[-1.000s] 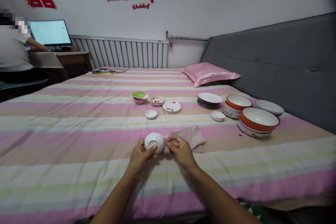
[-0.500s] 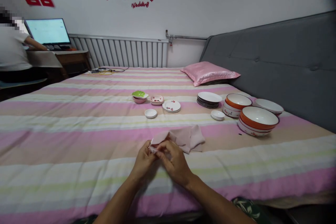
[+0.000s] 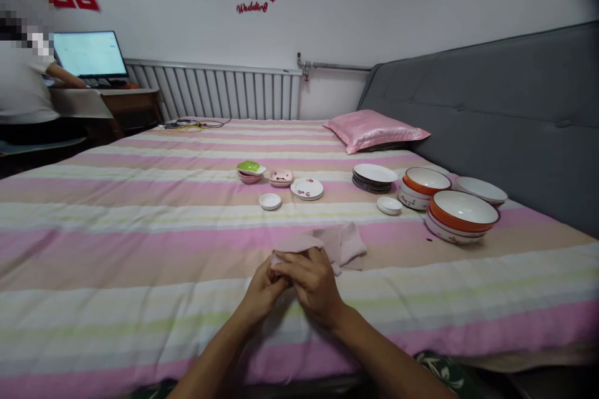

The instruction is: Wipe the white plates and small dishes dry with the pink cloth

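Note:
A pale pink cloth (image 3: 344, 243) lies partly on the striped bed cover, its near left end lifted. My left hand (image 3: 264, 290) is closed on that raised end, fingertips pinching the edge. Close against it, my right hand (image 3: 312, 280) also grips the cloth, fingers bent over the fold. The fingertips meet under the fabric, so whether anything else lies inside is hidden. Beyond the hands sit a small white dish (image 3: 270, 201) and a stack of white plates with a red flower pattern (image 3: 307, 188).
Beyond are a green leaf-shaped dish (image 3: 250, 167) and a pink dish (image 3: 281, 177). To the right stand dark-edged plates (image 3: 373, 174), small white dishes (image 3: 389, 205) and orange-and-white bowls (image 3: 461, 215). A pink pillow (image 3: 374, 129) rests by the grey headboard (image 3: 491, 93). A person (image 3: 25, 84) sits far left.
My right hand has turned and its fingers now lie across the cloth's edge, covering the opening that showed before. The fold has been pulled over. The dishes stay put.

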`<state>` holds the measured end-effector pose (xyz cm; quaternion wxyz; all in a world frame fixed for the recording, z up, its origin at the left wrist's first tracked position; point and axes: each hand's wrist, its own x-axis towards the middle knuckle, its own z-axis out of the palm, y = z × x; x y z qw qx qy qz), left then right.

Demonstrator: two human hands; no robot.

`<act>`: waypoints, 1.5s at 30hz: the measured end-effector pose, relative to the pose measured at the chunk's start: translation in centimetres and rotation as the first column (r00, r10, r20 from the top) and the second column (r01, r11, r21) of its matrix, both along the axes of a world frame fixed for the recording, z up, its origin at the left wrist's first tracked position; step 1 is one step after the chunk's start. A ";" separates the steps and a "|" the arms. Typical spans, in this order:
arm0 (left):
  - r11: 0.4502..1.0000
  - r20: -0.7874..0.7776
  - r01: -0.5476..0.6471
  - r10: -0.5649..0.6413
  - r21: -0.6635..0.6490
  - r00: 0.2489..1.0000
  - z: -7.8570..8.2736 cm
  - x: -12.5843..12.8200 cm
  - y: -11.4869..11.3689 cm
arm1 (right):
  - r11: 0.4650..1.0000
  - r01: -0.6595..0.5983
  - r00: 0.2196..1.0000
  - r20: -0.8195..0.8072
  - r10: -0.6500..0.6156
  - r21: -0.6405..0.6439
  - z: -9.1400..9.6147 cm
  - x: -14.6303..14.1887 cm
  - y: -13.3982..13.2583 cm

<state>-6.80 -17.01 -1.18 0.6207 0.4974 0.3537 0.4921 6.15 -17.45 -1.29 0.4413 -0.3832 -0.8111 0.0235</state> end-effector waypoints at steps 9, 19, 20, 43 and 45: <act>0.997 -0.006 0.075 -0.075 -0.031 0.997 -0.6 -0.2 0.1 | 0.984 -0.008 1.000 -0.028 0.003 -0.176 1.0 0.5 0.6; 0.990 0.243 0.064 -0.032 -0.125 0.970 0.8 -0.7 0.0 | 0.946 -0.106 0.984 -0.167 0.056 -0.307 0.7 0.8 0.8; 0.989 0.268 0.059 -0.020 -0.137 0.963 0.8 -0.8 0.0 | 0.940 -0.119 0.981 -0.182 0.062 -0.320 0.6 0.8 0.8; 0.958 0.532 0.008 0.152 -0.286 0.833 1.7 -2.1 0.7 | 0.997 -0.073 0.971 0.224 0.077 -0.025 -0.9 -0.4 0.0; 0.962 0.540 0.027 0.129 -0.271 0.832 1.7 -1.9 0.7 | 0.997 -0.078 0.968 0.240 0.074 0.006 -0.7 -0.2 0.3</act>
